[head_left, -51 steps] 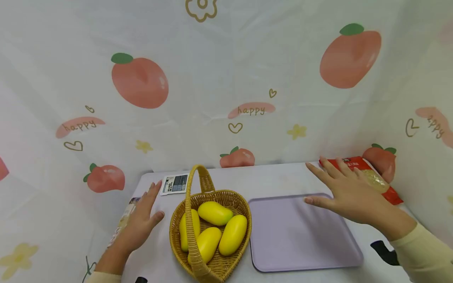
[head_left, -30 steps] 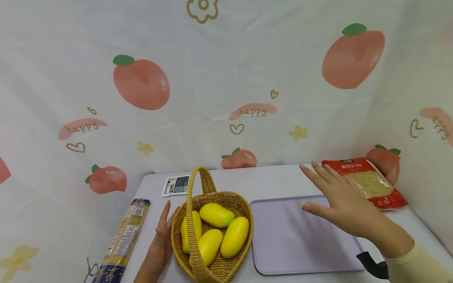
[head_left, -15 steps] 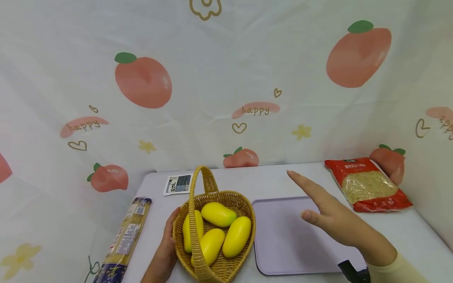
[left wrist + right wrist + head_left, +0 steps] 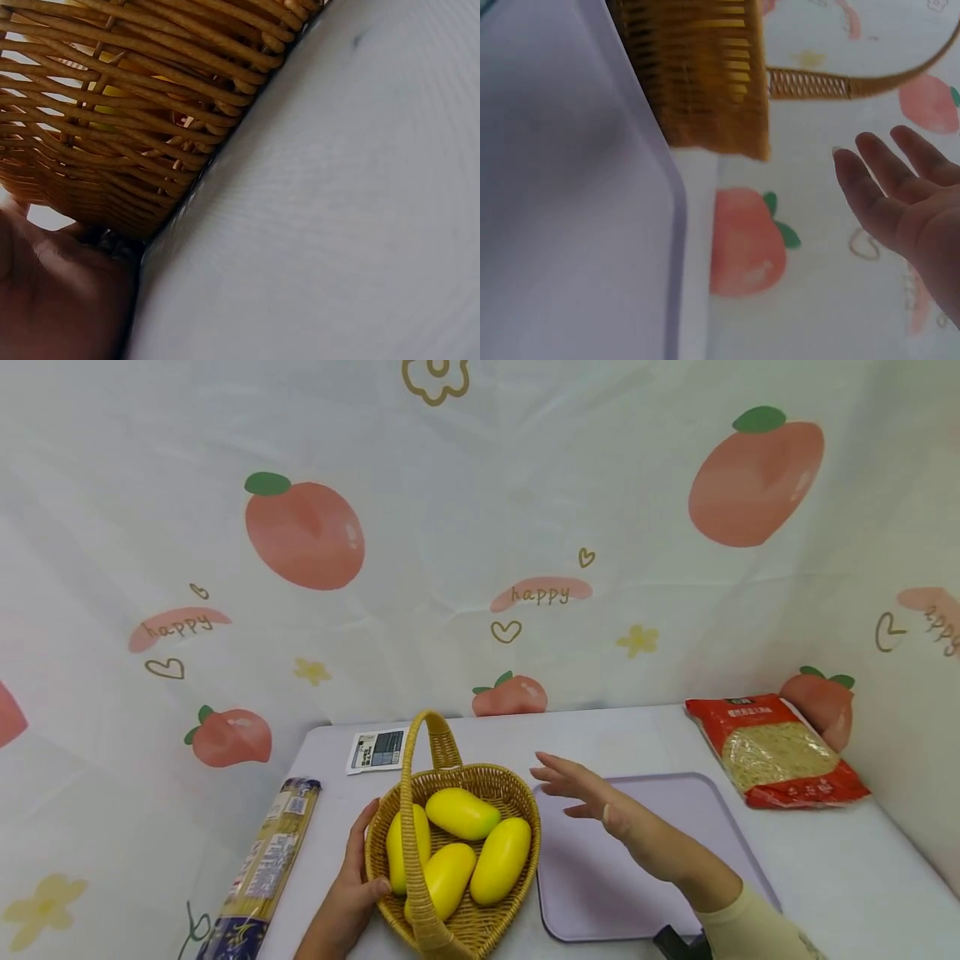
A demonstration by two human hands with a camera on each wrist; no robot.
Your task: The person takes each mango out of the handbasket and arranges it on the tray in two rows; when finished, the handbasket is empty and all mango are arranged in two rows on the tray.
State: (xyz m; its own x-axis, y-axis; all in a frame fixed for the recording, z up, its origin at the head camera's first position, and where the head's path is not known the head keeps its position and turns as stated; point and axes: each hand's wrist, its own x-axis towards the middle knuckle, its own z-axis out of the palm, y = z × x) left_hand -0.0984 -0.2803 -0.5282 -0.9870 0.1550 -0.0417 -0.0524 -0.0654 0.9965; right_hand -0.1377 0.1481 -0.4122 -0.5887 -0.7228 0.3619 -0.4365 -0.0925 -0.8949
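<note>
A heart-shaped wicker basket (image 4: 497, 782) with a tall arched handle holds several yellow mangoes (image 4: 462, 814). My left hand (image 4: 347, 895) grips the basket's left side, thumb at the rim and fingers along the outer wall. The left wrist view has the palm (image 4: 64, 292) low against the woven wall (image 4: 112, 150). My right hand (image 4: 637, 831) hovers above the lilac tray (image 4: 600, 902), fingers extended toward the basket and holding nothing. In the right wrist view, that hand (image 4: 919, 214) is apart from the basket's wall (image 4: 705, 82), with its fingers slightly bent.
A long pack of noodles (image 4: 266, 868) lies along the table's left edge. At the back left is a small white packet (image 4: 377, 752). A red bag (image 4: 780, 756) with pale contents lies at the back right. Printed cloth walls (image 4: 435, 510) enclose the white table (image 4: 600, 735).
My left hand has come right from beside the noodle pack to the basket and taken hold of its side. The right hand has moved left from near the red bag, over the tray.
</note>
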